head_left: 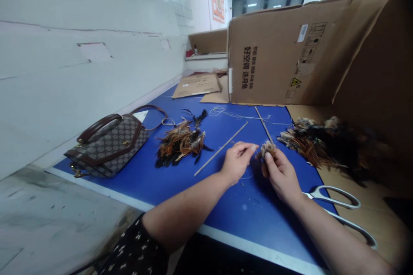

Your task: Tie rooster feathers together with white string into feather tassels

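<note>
My right hand [284, 177] is closed round a small bunch of brown and grey feathers [267, 148], the fluffy ends sticking up past the thumb. Just to its left, my left hand [237, 161] makes a pinch at the bunch's edge; a fine thread, barely visible, seems to run from those fingertips. Left of the hands, a loose pile of brown and black feathers [180, 142] lies on the blue table [206, 206]. A thin stick [221, 149] lies between pile and hand. Another stick [263, 122] lies behind the right hand.
Large scissors [337, 200] lie near my right forearm. More feathers [319, 142] are heaped on cardboard at the right. Pale string [237, 116] is tangled behind the hands. A patterned handbag [111, 146] stands at left, and a big cardboard box [274, 60] blocks the back right.
</note>
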Tool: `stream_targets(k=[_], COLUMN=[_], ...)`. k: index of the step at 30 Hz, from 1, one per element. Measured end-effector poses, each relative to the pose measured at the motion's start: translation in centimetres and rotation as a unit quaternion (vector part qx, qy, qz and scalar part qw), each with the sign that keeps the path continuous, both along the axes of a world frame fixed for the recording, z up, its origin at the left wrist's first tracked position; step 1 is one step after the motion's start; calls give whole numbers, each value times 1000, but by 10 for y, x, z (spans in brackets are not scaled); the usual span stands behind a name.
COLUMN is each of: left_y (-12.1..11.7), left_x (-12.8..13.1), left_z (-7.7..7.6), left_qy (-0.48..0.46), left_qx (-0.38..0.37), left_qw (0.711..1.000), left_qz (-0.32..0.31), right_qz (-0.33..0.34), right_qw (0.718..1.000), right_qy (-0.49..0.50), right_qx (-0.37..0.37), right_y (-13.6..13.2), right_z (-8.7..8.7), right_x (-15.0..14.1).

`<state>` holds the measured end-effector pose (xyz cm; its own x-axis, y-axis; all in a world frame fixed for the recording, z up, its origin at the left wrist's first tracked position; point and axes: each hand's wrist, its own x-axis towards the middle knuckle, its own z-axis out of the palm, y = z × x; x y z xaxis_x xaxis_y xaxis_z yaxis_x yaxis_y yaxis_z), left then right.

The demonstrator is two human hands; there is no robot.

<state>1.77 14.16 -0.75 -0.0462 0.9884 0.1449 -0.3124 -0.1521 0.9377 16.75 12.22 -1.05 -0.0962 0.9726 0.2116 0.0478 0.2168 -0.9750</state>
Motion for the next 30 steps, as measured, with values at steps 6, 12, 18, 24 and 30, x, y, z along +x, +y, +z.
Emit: stream_targets(k=[6,12,18,24,30], left_y=[2,1,-3,-2,1], left_x=[3,7,9,9,3], left_z=[-8,-9,-13,-11,-3], left_qy=[-57,-105,-70,-91,-119], left_qx=[-24,-49,-30,-36,-61], left_qw=[996,991,989,989,989], left_qz=[-59,-73,-123,-106,-64], right_qz=[13,-8,15,7,-57], right_qw=[995,995,998,999,998], right_qy=[85,94,54,33,11], right_qx=[-56,-36,-3,12,31], right_y=[1,1,0,0,4], right_z=[-2,-3,-6,-5,-6], right_x=[-5,-3,-6,-5,0])
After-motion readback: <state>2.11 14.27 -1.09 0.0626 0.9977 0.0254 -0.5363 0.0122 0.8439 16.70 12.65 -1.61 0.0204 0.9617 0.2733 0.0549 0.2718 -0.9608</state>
